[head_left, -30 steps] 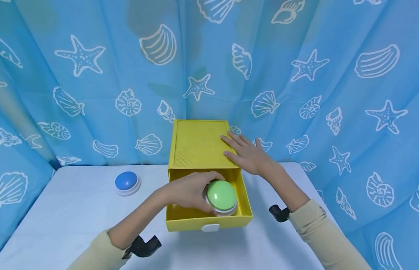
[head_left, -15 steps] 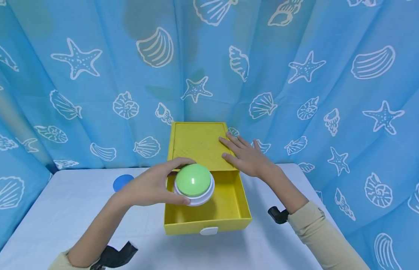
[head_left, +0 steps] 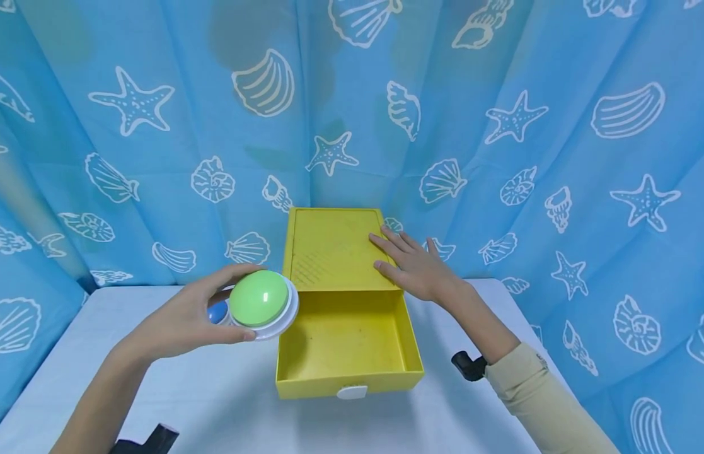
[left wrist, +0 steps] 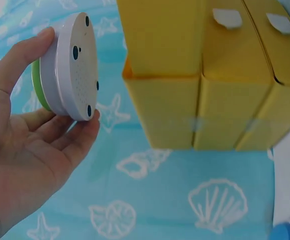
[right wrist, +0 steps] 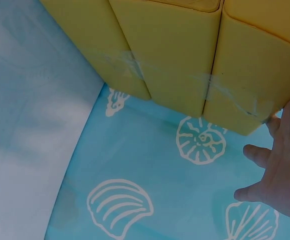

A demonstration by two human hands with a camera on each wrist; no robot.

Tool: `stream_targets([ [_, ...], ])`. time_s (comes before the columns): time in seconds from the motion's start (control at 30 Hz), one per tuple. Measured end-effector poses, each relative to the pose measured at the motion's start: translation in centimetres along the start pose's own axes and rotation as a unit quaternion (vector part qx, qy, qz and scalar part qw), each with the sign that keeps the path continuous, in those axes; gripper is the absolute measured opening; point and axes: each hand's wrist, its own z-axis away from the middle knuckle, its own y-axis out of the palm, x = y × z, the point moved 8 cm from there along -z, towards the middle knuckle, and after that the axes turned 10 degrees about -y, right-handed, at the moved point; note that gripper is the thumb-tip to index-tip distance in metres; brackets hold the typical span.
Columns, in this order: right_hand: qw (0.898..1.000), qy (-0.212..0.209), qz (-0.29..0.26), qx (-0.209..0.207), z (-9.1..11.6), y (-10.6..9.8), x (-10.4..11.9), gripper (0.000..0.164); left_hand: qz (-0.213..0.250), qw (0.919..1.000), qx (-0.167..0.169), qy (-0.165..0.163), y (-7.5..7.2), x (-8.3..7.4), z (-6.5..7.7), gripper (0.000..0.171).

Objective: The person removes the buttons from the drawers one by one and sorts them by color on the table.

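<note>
My left hand [head_left: 181, 318] grips a green-domed buzzer button [head_left: 259, 297] by its white round base, thumb on one side and fingers on the other. In the left wrist view its white underside [left wrist: 82, 67] shows dark round feet. The button is raised left of the open top drawer [head_left: 352, 382] of a yellow drawer unit [head_left: 334, 249], overlapping the drawer's left edge. My right hand [head_left: 416, 261] rests with spread, straight fingers on the top right edge of the unit. Behind the left hand, a blue-domed buzzer button [head_left: 218, 311] is mostly hidden.
A white-covered table [head_left: 232, 403] carries the unit. Two closed drawers [left wrist: 230, 55] with white handles sit below the open one. A blue curtain [head_left: 352, 94] with white shells and starfish hangs right behind the table.
The left hand has lifted the green buzzer button out of the drawer and carried it left, now in front of the blue one. The right hand has stayed on the unit.
</note>
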Motion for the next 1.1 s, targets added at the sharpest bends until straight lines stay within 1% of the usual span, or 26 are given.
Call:
stream_targets([
  [0.07,1.000,0.001,-0.006,-0.001,0.0,0.1,0.0,0.062,-0.001,0.9999,-0.009,-0.007,-0.4,0.7,0.4,0.077],
  [0.23,1.000,0.001,-0.012,-0.003,0.2,0.1,0.0,0.062,-0.020,0.9982,-0.033,-0.045,-1.2,2.7,1.4,0.078],
  [0.33,1.000,-0.001,-0.009,-0.006,0.2,0.1,0.0,0.062,-0.028,0.9970,-0.040,-0.059,-1.5,3.9,2.0,0.079],
  [0.53,1.000,-0.002,-0.011,-0.006,0.2,0.0,0.0,0.062,-0.033,0.9955,-0.043,-0.078,-1.8,6.1,3.0,0.080],
  [0.67,1.000,0.001,-0.010,-0.005,0.4,0.2,-0.2,0.061,-0.037,0.9939,-0.046,-0.093,-1.8,7.6,3.4,0.082],
  [0.8,1.000,0.005,-0.008,-0.004,0.5,0.3,-0.3,0.062,-0.038,0.9920,-0.044,-0.112,-1.8,9.6,3.7,0.083],
  [0.97,1.000,-0.003,-0.012,-0.009,0.2,0.2,-0.1,0.061,-0.040,0.9892,-0.045,-0.133,-2.1,12.3,4.3,0.085],
  [1.1,1.000,-0.003,-0.017,-0.007,0.0,0.1,0.0,0.061,-0.039,0.9875,-0.042,-0.147,-2.3,13.9,4.7,0.087],
])
